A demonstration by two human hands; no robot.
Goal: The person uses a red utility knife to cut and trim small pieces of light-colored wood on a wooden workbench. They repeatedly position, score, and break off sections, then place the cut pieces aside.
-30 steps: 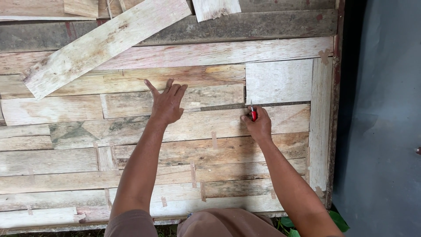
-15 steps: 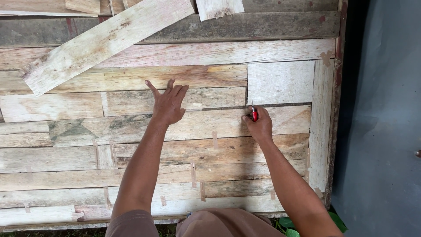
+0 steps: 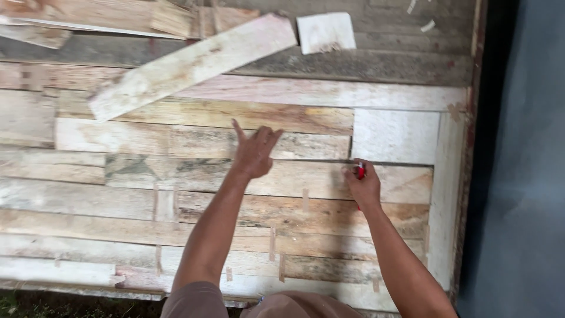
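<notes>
Fingers (image 3: pixel 352 174) gripping red marker (image 3: pixel 360 171), loose plank (image 3: pixel 194 63) beyond

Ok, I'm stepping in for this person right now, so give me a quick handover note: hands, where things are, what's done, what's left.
Left hand: flat on the plank panel, fingers spread, holding nothing.
Right hand: closed on a red marker, its tip at the seam under the pale square board.
Things: a loose plank lies slanted across the panel's top; a small white offcut sits beside it.
Done: most rows of planks lie side by side.
Left: no drawn line is visible at the seam; the loose plank is not fitted.
</notes>
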